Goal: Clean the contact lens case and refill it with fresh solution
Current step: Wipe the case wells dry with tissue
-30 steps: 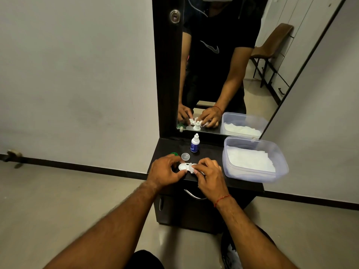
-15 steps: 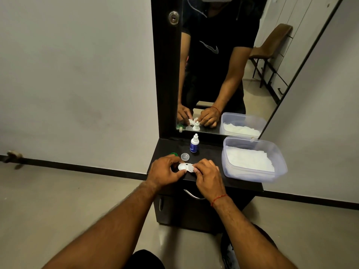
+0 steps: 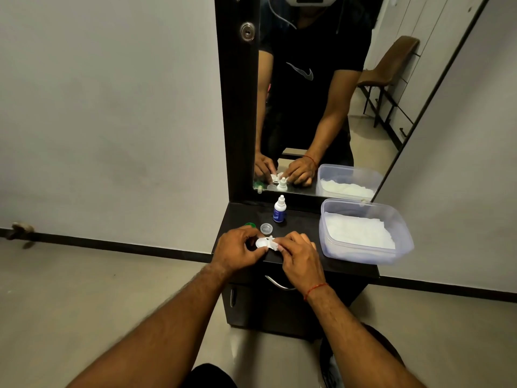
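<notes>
White plastic, the contact lens case (image 3: 264, 243) is held at the front edge of the dark cabinet top (image 3: 303, 221), between both hands. Left of the case, the left hand (image 3: 237, 249) curls its fingers and thumb round the case's left well, forearm reaching in from below. Just behind that hand, left of the case, a green cap (image 3: 249, 224) peeks out, half hidden. Right behind the case lies a clear round cap (image 3: 266, 227). Farther behind it stands a small dropper bottle (image 3: 279, 209), white with a blue label; its writing is too small to read. Right of the case, the right hand (image 3: 300, 254) bends over, fingertips pinching the case's right end, which they cover. A red thread (image 3: 314, 289) circles that wrist. Well right of the case sits a clear plastic tub (image 3: 404, 222) holding white tissue (image 3: 359, 232). In the mirror (image 3: 372, 141) behind the case, a black T-shirt bears a grey swoosh logo (image 3: 303, 72).
</notes>
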